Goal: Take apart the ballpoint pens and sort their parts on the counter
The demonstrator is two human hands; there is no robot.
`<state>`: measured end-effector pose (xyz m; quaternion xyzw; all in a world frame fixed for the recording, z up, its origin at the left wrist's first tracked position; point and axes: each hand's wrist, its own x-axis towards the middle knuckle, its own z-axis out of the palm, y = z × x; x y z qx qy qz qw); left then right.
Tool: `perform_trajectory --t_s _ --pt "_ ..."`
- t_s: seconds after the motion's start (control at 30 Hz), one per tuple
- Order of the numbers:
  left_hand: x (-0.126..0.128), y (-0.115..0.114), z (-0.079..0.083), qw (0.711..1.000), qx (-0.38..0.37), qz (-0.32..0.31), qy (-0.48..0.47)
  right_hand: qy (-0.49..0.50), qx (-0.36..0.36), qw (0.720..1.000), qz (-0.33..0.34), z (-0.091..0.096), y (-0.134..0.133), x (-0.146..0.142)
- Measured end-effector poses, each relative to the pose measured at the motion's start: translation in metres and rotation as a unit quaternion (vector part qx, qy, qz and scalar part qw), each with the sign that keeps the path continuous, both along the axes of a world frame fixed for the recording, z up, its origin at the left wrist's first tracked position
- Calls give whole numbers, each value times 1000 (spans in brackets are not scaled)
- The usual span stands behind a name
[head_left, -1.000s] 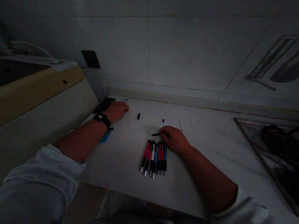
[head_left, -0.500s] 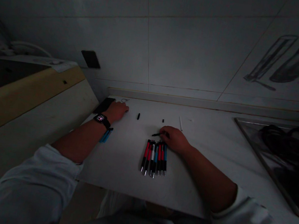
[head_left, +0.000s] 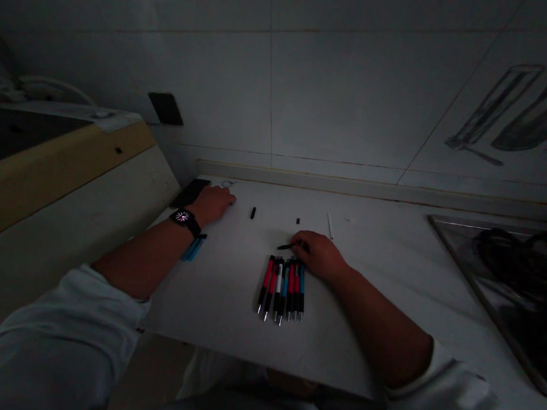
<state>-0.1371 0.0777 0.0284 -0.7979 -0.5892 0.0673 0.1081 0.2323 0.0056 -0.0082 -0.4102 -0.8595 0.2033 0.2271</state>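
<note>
My left hand (head_left: 215, 204) rests at the far left of the white counter, its fingers curled together. Whatever they may grip is hidden or too small to name. A slim black pen part (head_left: 285, 247) sticks out to the left from the closed fingers of my right hand (head_left: 316, 252). Just below that hand, several click pens (head_left: 284, 290) lie side by side, with red, white and blue barrels and dark grips. Beyond the hands lie a short black piece (head_left: 253, 213), a tiny dark piece (head_left: 298, 221) and a thin white stick (head_left: 330, 226).
Blue pen pieces (head_left: 194, 247) lie below my left wrist. Behind that hand is a dark flat object (head_left: 191, 193). To the right, a metal-rimmed stove (head_left: 474, 285) is set into the counter (head_left: 220, 305). A pale, box-like unit (head_left: 75, 219) stands at the left.
Almost nothing differs. My right hand still holds the black part, which has turned very slightly; my left hand stays in place.
</note>
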Motion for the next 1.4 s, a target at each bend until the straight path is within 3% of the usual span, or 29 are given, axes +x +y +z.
perform_trajectory --t_s 0.13,0.23,0.3,0.43,0.63,0.77,0.93,1.27,1.4 --pt "5 -3 12 998 33 -5 -44 61 -21 998 -24 -1 2 -1" --pt "25 -10 28 984 77 -35 -154 168 -73 981 -71 -1 6 -3" --pt "48 -19 39 963 77 -73 -246 253 -140 953 -89 1 8 -4" --pt "102 -49 51 906 38 -155 -392 393 -275 872 -93 10 5 -7" --pt "157 -91 36 862 132 -141 -468 506 -370 775 -82 23 -9 -11" --pt "171 -100 19 866 151 -138 -457 533 -408 737 -78 23 -13 -15" --pt "172 -94 7 876 147 -135 -439 502 -420 752 -82 20 -13 -17" --pt "156 -84 1 875 41 -157 -457 444 -405 794 -89 14 -12 -19" --pt "132 -68 2 889 36 -165 -426 440 -378 808 -103 14 -10 -19"
